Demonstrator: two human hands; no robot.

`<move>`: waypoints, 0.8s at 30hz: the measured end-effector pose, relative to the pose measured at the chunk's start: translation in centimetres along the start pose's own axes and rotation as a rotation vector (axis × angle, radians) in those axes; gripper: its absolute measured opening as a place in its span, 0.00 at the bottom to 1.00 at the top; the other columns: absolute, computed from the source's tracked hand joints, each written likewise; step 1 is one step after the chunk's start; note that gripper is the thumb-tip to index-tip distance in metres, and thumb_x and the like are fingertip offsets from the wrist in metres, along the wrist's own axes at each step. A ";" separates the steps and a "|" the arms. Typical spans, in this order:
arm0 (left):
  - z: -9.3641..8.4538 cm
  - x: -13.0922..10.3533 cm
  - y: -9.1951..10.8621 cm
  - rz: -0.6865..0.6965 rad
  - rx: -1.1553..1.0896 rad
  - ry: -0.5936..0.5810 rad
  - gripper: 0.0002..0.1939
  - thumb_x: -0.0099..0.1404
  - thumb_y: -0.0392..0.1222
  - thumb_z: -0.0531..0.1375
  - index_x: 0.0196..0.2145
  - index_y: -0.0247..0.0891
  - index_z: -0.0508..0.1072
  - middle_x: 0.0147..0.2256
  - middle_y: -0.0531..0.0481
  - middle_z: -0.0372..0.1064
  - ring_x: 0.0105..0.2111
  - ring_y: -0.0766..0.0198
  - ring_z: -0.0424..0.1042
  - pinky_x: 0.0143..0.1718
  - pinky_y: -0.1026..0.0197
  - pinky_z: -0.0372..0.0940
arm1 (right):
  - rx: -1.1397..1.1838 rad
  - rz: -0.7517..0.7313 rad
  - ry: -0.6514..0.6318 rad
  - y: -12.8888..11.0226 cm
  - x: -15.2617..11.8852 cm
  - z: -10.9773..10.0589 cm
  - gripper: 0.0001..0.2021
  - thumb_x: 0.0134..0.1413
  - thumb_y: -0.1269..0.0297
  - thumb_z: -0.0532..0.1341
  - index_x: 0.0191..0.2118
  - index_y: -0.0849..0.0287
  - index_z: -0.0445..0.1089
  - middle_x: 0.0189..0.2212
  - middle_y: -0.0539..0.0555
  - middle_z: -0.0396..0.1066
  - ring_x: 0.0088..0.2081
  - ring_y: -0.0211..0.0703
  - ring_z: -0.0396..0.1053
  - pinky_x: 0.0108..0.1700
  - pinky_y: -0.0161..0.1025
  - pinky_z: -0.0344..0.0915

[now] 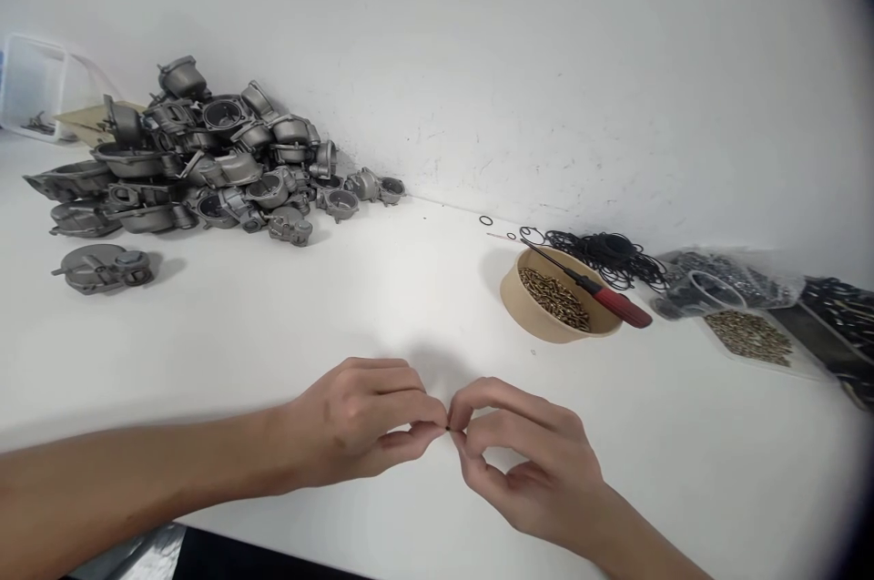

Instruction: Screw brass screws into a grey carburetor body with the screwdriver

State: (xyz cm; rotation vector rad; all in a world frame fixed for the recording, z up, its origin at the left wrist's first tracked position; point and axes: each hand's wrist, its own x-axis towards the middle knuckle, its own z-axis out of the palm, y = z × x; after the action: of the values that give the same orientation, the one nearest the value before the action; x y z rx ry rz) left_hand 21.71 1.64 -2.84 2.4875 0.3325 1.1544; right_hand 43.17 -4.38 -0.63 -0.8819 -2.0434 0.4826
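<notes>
My left hand (379, 416) and my right hand (525, 452) meet over the white table, fingertips nearly touching. Thumb and forefinger of each are closed in a pinch around a tiny dark piece (448, 428), too small to name. Beyond my right hand stands a tan paper bowl (539, 325) with many small brass-coloured metal parts (556, 300) in it. A red-handled screwdriver (618, 302) with a black shaft lies across the bowl's rim. Near the bowl are a few black rubber rings (485, 220).
Grey cast-metal housings (225, 166) are heaped at the back left, with a single one (102, 269) in front. A clear plastic bin (34, 88) stands behind. Tangled black rings (607, 252), bagged parts (737, 275) and a tray of brass parts (747, 339) line the right, along the wall.
</notes>
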 end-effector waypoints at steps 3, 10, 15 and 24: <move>0.1 0.1 0.1 -0.008 -0.011 0.014 0.07 0.67 0.28 0.59 0.38 0.37 0.72 0.25 0.53 0.68 0.23 0.69 0.65 0.26 0.65 0.64 | 0.012 -0.002 0.015 0.0 0.1 0.0 0.13 0.53 0.84 0.58 0.32 0.56 0.65 0.33 0.52 0.73 0.29 0.35 0.69 0.27 0.33 0.67; 0.1 0.5 0.3 -0.014 -0.009 0.063 0.08 0.64 0.26 0.58 0.35 0.38 0.71 0.23 0.54 0.67 0.22 0.69 0.63 0.23 0.66 0.61 | 0.051 0.005 0.053 0.1 0.1 0.0 0.13 0.54 0.84 0.60 0.34 0.56 0.68 0.33 0.53 0.76 0.30 0.37 0.74 0.30 0.33 0.72; 0.0 0.5 0.3 -0.022 -0.036 0.053 0.08 0.65 0.27 0.58 0.36 0.38 0.71 0.23 0.55 0.66 0.22 0.69 0.64 0.23 0.66 0.62 | 0.052 0.010 0.022 0.1 0.2 0.0 0.13 0.54 0.83 0.58 0.33 0.56 0.67 0.33 0.53 0.74 0.29 0.37 0.73 0.28 0.34 0.70; 0.1 0.4 0.5 -0.083 -0.110 0.017 0.06 0.65 0.28 0.60 0.36 0.36 0.74 0.26 0.52 0.71 0.25 0.68 0.69 0.26 0.66 0.64 | 0.093 0.018 0.007 0.1 0.3 0.2 0.13 0.52 0.84 0.58 0.32 0.56 0.65 0.31 0.52 0.72 0.29 0.37 0.69 0.28 0.35 0.67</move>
State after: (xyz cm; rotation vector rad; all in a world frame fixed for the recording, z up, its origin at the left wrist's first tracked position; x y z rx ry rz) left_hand 22.04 1.33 -2.39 2.3473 0.3636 1.1303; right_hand 42.92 -4.14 -0.65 -0.8457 -1.9913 0.5794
